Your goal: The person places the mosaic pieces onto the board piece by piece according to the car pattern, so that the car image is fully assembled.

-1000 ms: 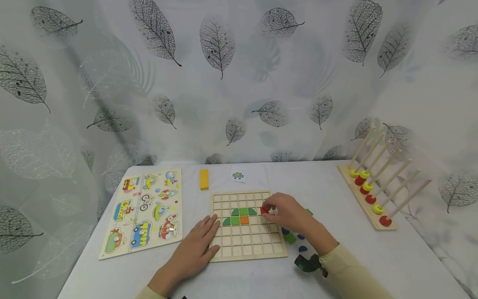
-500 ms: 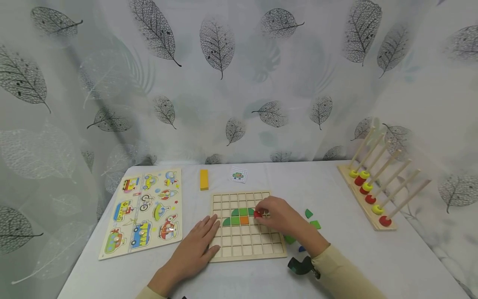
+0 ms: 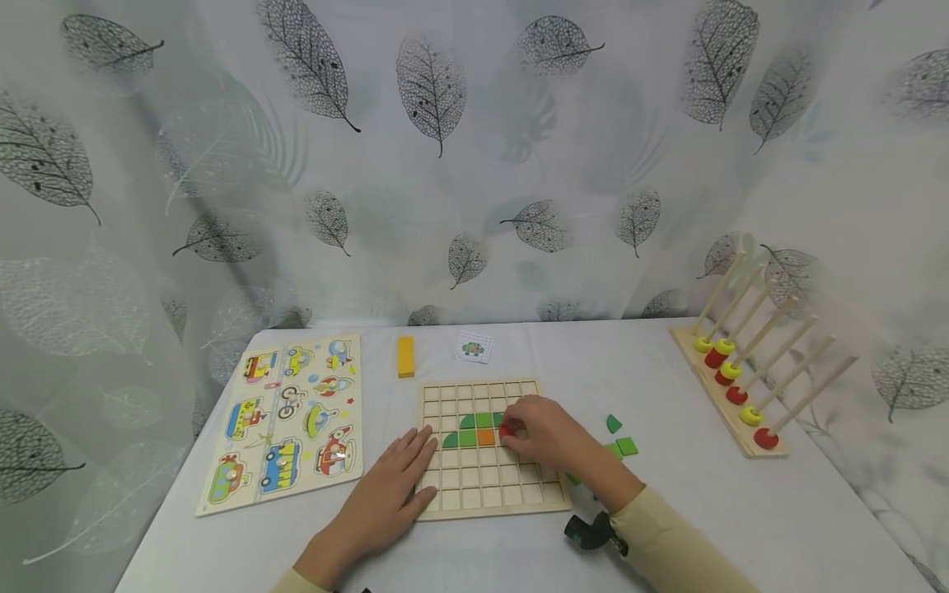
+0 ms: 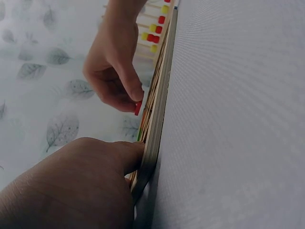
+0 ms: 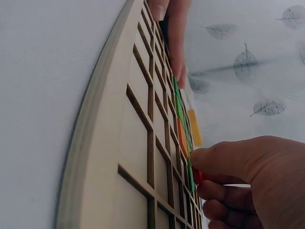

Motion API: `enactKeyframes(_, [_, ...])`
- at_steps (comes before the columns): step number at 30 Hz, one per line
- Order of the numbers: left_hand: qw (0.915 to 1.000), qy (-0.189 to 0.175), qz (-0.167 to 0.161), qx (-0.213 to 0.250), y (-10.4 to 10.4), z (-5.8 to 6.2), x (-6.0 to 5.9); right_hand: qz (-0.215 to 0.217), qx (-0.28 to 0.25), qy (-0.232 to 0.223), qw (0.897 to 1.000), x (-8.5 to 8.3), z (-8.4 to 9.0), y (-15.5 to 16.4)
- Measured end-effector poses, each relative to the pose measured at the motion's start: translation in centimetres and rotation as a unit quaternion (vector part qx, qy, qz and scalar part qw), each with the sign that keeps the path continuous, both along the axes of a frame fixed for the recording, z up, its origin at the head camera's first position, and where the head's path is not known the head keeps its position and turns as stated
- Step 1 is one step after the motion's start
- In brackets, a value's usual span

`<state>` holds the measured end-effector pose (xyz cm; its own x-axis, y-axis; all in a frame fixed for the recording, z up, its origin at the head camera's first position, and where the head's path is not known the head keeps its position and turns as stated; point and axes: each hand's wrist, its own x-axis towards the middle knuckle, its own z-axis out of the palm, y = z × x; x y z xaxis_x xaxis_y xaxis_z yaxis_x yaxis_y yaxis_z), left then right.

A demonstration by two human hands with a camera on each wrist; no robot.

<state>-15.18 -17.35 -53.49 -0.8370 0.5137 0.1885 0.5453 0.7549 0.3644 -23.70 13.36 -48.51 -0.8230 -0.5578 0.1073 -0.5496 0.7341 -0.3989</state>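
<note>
Red colour marks the small piece (image 3: 507, 430) pinched in the fingertips of the right hand (image 3: 544, 435), which holds it low over the wooden grid board (image 3: 491, 494), just right of the orange square (image 3: 485, 437). From the right wrist, thumb and forefinger close on the piece's edge so that its lower side stays free, likely so it can drop flat into a cell; whether it already touches the board cannot be told. Beside it the green pieces (image 3: 474, 421) sit in their cells: rounded ones above, a quarter-round and a square in the row below with the orange one, so the red piece is brought in at the open end of that row.

Flat on the near left corner of the board lies the left hand (image 3: 389, 494), fingers straight and spread, gripping nothing; the left wrist view shows it pressing at the board's edge, which looks meant to keep the board from sliding under the other hand's work.

Loose green pieces (image 3: 621, 445) lie on the white table (image 3: 741, 511) just right of the board, within easy reach of the working hand. A small pattern card (image 3: 474, 347) lies beyond the board's far edge, with a yellow block (image 3: 404, 356) to its left. Farther left is a vehicle puzzle board (image 3: 289, 416); well off to the right stands a rack of slanted rods (image 3: 756, 362) with red and yellow beads at their lower ends.
</note>
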Motion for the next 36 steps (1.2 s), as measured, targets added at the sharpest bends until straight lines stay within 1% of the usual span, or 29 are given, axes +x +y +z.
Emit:
enactKeyframes(8, [1.0000, 0.000, 0.000, 0.004, 0.05, 0.07, 0.10, 0.018, 0.005, 0.021, 1.000, -0.29, -0.91, -0.03])
enactKeyframes(15, [1.0000, 0.003, 0.001, 0.002, 0.08, 0.08, 0.14, 0.016, 0.006, 0.019, 1.000, -0.19, -1.01, -0.16])
enactKeyframes(27, [1.0000, 0.000, 0.003, 0.000, 0.05, 0.11, 0.08, 0.020, 0.001, 0.002, 1.000, -0.19, -0.87, -0.12])
enactKeyframes(31, [1.0000, -0.002, 0.004, -0.001, 0.06, 0.15, 0.08, 0.015, 0.004, 0.005, 1.000, -0.20, -0.84, -0.07])
enactKeyframes(36, [1.0000, -0.002, 0.002, 0.003, 0.10, 0.17, 0.13, -0.005, 0.003, 0.010, 1.000, -0.12, -0.36, 0.35])
